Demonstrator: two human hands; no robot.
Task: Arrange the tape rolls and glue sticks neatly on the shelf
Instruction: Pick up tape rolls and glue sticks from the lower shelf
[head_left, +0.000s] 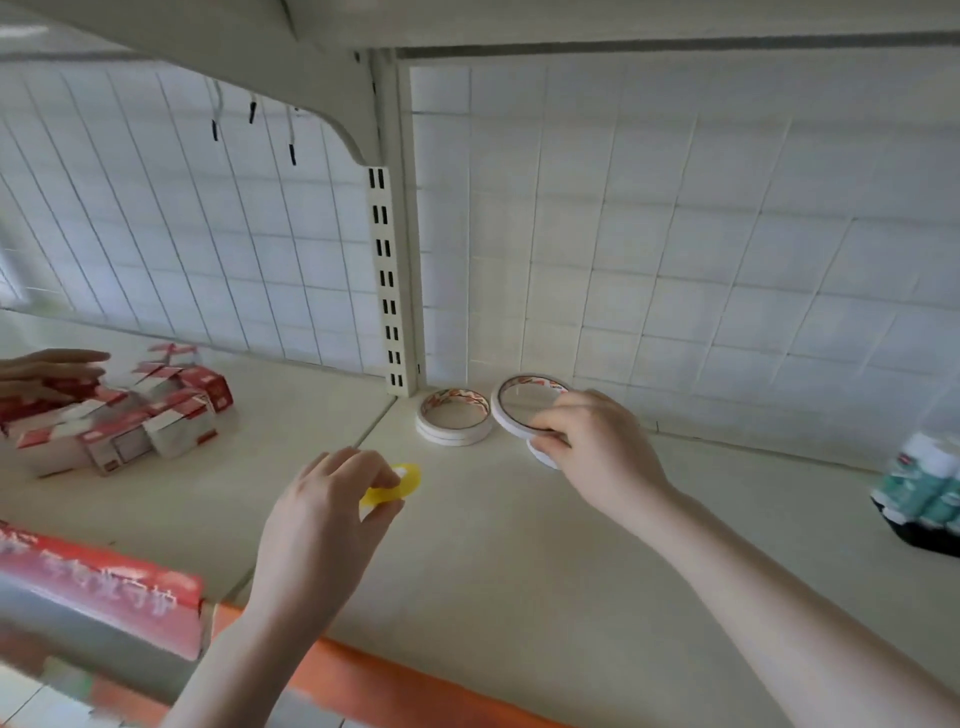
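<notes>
Beside the stacked tape rolls (453, 417), the right hand (597, 441) held a tilted tape roll (519, 405); the left hand (332, 499) pinched a yellow roll (389, 488); labels unreadable.

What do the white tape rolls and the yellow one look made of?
White tape rolls stacked by the upright: thin, matte, paper-like wound bands with printed inner rings, probably cardboard cores. Small yellow roll pinched by the left hand: glossy and translucent, probably plastic film.

In front of me the cream metal shelf (519, 545) carries a stack of white tape rolls (453, 415) in its back corner, a jumble of small red-and-white cartons (130, 415) to my left, and white-capped glue sticks (924, 483) (bundled) far right.
</notes>
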